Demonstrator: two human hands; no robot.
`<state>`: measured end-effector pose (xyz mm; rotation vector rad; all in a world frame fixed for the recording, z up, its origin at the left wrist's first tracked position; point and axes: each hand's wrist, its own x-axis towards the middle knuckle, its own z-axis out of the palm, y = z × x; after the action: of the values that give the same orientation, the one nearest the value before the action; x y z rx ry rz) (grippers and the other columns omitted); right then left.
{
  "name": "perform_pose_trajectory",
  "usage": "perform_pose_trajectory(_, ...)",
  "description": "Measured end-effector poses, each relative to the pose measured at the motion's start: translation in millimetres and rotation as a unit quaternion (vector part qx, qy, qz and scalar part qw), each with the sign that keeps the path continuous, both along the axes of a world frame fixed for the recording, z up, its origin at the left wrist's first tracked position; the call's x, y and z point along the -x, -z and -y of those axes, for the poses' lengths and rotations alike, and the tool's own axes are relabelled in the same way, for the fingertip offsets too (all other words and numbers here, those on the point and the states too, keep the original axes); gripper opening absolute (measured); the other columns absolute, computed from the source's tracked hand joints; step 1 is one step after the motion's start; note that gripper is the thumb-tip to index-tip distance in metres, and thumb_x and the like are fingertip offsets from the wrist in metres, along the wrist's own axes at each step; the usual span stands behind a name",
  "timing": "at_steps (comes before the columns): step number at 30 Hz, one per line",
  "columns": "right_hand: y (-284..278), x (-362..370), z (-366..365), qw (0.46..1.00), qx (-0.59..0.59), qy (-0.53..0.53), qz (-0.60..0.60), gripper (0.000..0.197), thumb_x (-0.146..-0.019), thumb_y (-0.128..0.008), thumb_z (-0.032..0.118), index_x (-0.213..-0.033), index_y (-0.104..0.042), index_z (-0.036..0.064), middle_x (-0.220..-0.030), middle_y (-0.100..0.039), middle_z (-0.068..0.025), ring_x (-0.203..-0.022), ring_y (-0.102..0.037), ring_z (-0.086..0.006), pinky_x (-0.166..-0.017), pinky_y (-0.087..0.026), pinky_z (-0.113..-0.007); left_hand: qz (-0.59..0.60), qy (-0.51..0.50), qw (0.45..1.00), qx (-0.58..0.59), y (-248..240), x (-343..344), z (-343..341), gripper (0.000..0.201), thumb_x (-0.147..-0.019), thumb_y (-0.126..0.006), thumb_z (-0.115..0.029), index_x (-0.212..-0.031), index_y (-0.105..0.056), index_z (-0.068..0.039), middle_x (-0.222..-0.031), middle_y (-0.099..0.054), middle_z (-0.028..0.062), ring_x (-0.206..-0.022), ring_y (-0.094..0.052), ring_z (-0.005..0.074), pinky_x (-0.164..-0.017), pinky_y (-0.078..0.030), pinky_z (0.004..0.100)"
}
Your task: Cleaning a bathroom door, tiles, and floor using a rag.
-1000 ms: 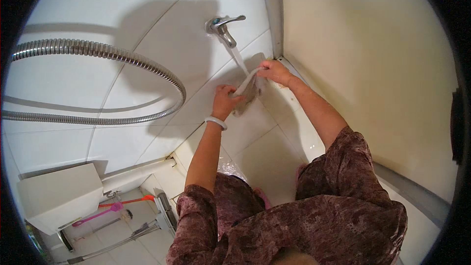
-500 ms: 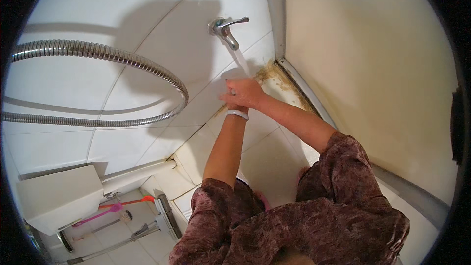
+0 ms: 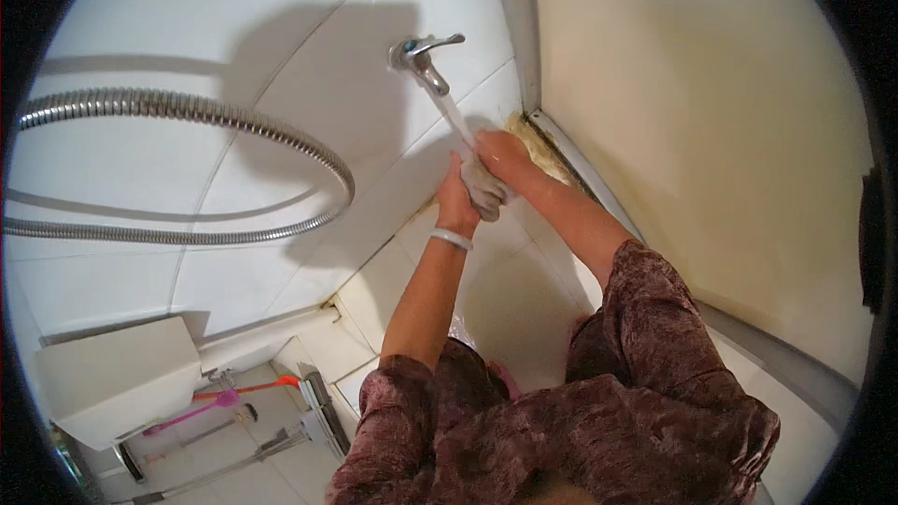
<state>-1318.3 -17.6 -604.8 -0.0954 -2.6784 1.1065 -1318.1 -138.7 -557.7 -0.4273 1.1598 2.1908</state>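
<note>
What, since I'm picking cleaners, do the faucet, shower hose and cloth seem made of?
Lever faucet: polished, probably chromed metal, showing bright highlights. Shower hose: likely glossy metal, given its silvery rings. Greyish cloth: apparently soft textile, bunched in folds; fibre unclear.

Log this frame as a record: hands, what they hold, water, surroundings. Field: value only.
left hand: against the cloth's left side, grip partly hidden
right hand: closed on the cloth's upper part
cloth: grey, bunched, between both hands
tap: metal, running
water: stream from spout down to the hands
bracelet: pale, left wrist
hose: metal, looped, picture left
box: white, lower left
</note>
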Motion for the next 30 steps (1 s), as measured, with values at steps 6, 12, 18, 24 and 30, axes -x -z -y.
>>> perform_pose_trajectory(6,29,10,-39,0.907,0.379,0.102,0.151,0.045,-0.094,-0.041,0.050,-0.099,-0.063,0.0107,-0.093,-0.065,-0.0122,-0.089,-0.061,-0.0283,-0.081,-0.046,-0.039,-0.005,0.105,0.993,-0.052,5,13,31,0.045,-0.093,-0.052,-0.036,-0.119,-0.053,0.001,-0.117,-0.059,0.0138,-0.111,-0.055,0.0278,-0.097,-0.044,0.0412)
perform_pose_trajectory(12,28,-30,-27,0.791,0.472,0.119,0.371,0.061,-0.094,-0.032,0.059,-0.125,-0.055,0.0123,-0.119,-0.060,-0.0087,-0.109,-0.056,-0.0294,-0.103,-0.036,-0.042,-0.021,0.033,0.996,-0.082,-22,15,28,0.040,-0.089,-0.053,-0.025,-0.120,-0.053,0.000,-0.121,-0.057,0.0160,-0.113,-0.054,0.0313,-0.101,-0.040,0.0464)
perform_pose_trajectory(18,42,-18,-18,0.474,0.851,-0.009,0.224,0.050,-0.089,-0.050,0.054,-0.116,-0.059,0.0127,-0.112,-0.062,-0.0103,-0.104,-0.059,-0.0228,-0.093,-0.046,-0.036,-0.001,-0.025,0.982,-0.189,-8,14,23,0.039,-0.089,-0.052,-0.025,-0.121,-0.053,-0.002,-0.122,-0.057,0.0142,-0.114,-0.054,0.0297,-0.099,-0.042,0.0454)
perform_pose_trajectory(24,-12,-4,2,0.926,0.352,0.012,0.135,0.026,-0.078,-0.066,0.027,-0.097,-0.061,0.0091,-0.096,-0.063,-0.0098,-0.086,-0.062,-0.0220,-0.073,-0.052,-0.035,0.198,-0.007,0.977,0.079,-4,-4,31,0.062,-0.087,-0.055,-0.049,-0.137,-0.041,-0.014,-0.142,-0.040,0.0115,-0.132,-0.037,0.0292,-0.105,-0.031,0.0542)
perform_pose_trajectory(30,-113,-33,116,0.978,0.089,-0.117,-0.151,0.032,-0.074,-0.069,0.028,-0.097,-0.061,0.0064,-0.086,-0.066,-0.0169,-0.081,-0.064,-0.0393,-0.072,-0.050,-0.048,-0.199,-0.061,0.790,-0.577,176,65,111,0.058,-0.088,-0.049,-0.055,-0.133,-0.044,-0.019,-0.139,-0.043,0.0107,-0.132,-0.035,0.0311,-0.100,-0.026,0.0664)
